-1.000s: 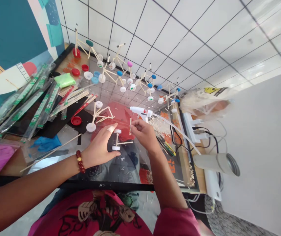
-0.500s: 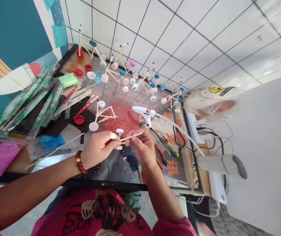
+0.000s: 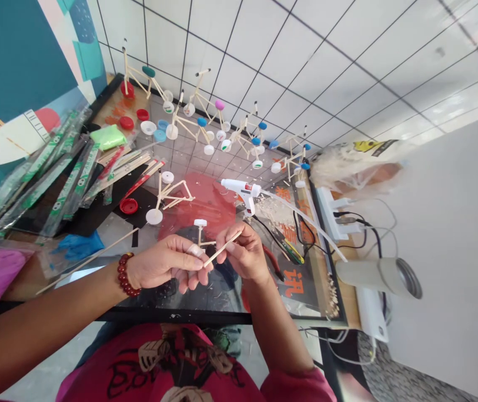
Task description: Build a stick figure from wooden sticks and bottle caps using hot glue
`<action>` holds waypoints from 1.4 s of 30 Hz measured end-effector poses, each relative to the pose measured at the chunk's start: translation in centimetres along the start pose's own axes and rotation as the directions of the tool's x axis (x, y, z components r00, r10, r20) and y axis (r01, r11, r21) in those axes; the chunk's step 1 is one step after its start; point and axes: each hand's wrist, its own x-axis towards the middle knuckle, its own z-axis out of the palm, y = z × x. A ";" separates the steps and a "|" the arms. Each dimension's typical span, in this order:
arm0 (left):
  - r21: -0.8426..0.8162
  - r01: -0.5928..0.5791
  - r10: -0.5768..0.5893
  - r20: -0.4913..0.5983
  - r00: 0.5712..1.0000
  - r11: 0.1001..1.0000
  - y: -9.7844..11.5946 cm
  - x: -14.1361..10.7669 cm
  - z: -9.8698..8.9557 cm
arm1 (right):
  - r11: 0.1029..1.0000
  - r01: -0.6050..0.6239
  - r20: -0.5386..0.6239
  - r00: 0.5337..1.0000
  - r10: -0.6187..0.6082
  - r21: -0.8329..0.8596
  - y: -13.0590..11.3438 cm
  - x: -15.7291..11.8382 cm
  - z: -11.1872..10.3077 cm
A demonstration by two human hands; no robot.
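A short wooden stick (image 3: 221, 249) slants between my hands above the table's front part. My left hand (image 3: 178, 261), with a bandage on one finger, has its thumb and fingers closed at the stick's lower end. The upper end is pinched by the thumb and fingers of my right hand (image 3: 244, 254). Just behind the hands stands a small piece of joined sticks with a white bottle cap (image 3: 200, 223) on top; its lower part is hidden by my hands. Farther left is a stick frame (image 3: 175, 192) with white caps as wheels.
A white glue gun (image 3: 243, 192) lies on the red sheet (image 3: 197, 190). Several small stick tricycles line the back wall. Wrapped chopsticks (image 3: 61, 173) pile up at left, with a long stick (image 3: 92, 259) nearer. Red-handled pliers (image 3: 273, 261) and a power strip (image 3: 333, 215) are at right.
The stick has come down nearer to me and tilts more steeply. My left hand has moved off the capped piece, which now stands behind my hands. The view has shifted slightly.
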 end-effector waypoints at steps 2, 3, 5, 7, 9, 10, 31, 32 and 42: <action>0.035 -0.020 0.021 -0.040 0.999 0.999 -0.1 0.1 0.1 | 1.000 0.009 0.019 1.000 -0.010 0.022 0.0 -0.1 0.0; 0.065 -0.039 0.044 -0.078 0.996 0.997 -0.2 0.2 0.2 | 1.000 0.018 0.027 0.999 -0.019 0.023 0.0 -0.2 -0.1; 0.155 -0.083 0.109 -0.169 0.980 0.984 -0.2 0.2 0.4 | 0.999 0.036 0.024 0.999 -0.036 -0.012 0.1 -0.4 -0.1; 0.289 -0.100 0.172 -0.234 0.957 0.952 -0.3 0.1 0.7 | 0.995 0.055 0.001 0.998 -0.055 -0.078 0.0 -0.7 -0.1; 0.438 -0.098 0.232 -0.262 0.937 0.894 -0.5 -0.1 1.0 | 0.986 0.068 -0.005 0.998 -0.070 -0.152 -0.2 -1.0 0.0; 0.510 -0.097 0.263 -0.264 0.928 0.854 -0.7 -0.2 1.0 | 0.976 0.086 0.007 0.996 -0.086 -0.199 -0.4 -1.1 0.1; 0.971 -0.206 0.696 0.065 0.715 0.121 -2.0 -0.6 1.7 | 0.855 0.146 0.097 0.989 -0.112 -0.498 -0.7 -1.7 1.0; 0.976 -0.201 0.703 0.084 0.706 0.085 -2.1 -0.5 1.5 | 0.856 0.135 0.092 0.990 -0.103 -0.499 -0.7 -1.7 1.1; 0.914 -0.293 0.609 0.066 0.790 0.281 -1.4 -0.9 1.8 | 0.958 -0.048 -0.049 0.998 0.035 -0.283 -0.6 -1.5 0.6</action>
